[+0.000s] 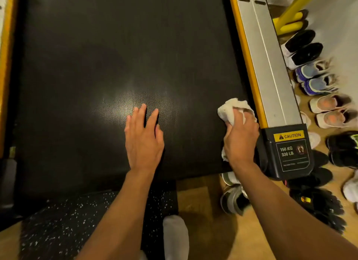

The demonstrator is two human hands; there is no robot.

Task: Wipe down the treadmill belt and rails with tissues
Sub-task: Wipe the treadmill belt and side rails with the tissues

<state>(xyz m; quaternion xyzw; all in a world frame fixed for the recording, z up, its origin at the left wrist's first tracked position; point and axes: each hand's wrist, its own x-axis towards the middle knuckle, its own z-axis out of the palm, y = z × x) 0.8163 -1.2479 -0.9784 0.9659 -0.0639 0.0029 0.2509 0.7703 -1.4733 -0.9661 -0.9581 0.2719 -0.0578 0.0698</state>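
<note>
Now: right hand point(240, 141) down at the right edge of the belt point(116, 56), near its rear corner, with a wad of tissues point(230, 108) bunched under it.
Right grip: fingers curled round the wad, clenched on it; tissue pokes out ahead of the fingertips and again behind the heel of the hand.
Why there: the seam looks like the target, I'd say, wad pushed right up against the yellow strip of the right rail point(271, 69), where belt meets rail.
Other side: left hand point(144, 137) flat on the belt, middle of its rear end, fingers straight and slightly spread, grasping nothing; a prop for the lean, by my reading.
Far side: left rail point(4, 65) only a sliver along the belt's left edge, no hand near it.
End cap: black, caution label point(290, 149) on top, just beside the right wrist.
Off the machine: shoes point(317, 81) lined up on the floor past the right rail; speckled mat point(67, 221) below the belt's rear edge.
</note>
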